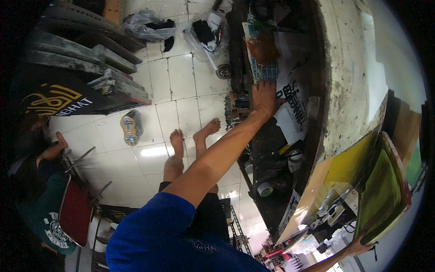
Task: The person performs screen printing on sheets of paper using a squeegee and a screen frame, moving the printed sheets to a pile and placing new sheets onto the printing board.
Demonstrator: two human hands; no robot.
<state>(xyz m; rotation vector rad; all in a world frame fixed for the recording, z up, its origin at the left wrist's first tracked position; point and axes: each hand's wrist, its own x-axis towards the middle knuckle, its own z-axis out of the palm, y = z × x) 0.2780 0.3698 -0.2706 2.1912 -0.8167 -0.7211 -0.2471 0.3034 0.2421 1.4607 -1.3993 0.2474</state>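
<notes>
My left hand [266,97] reaches forward onto a dark, cluttered shelf, its fingers stretched out flat and the thumb out to the side. Its fingertips lie at the near end of a blue-green gridded sheet [267,72], with an orange-brown packet [263,49] farther along it. Beside the thumb is a white printed sheet with black lettering [293,111]. Low at the right, my right hand [359,248] grips the lower end of a printing screen frame [383,195] with green mesh and a reddish edge. The frame stands tilted; some fingers are hidden by it.
A paint-stained board edge [346,81] runs along the right. Tape rolls [265,189] sit on the shelf. Plastic bags [149,26] and a small skateboard-shaped board [130,129] lie on the tiled floor. At left, another person in green [43,213] sits by a red chair [76,213].
</notes>
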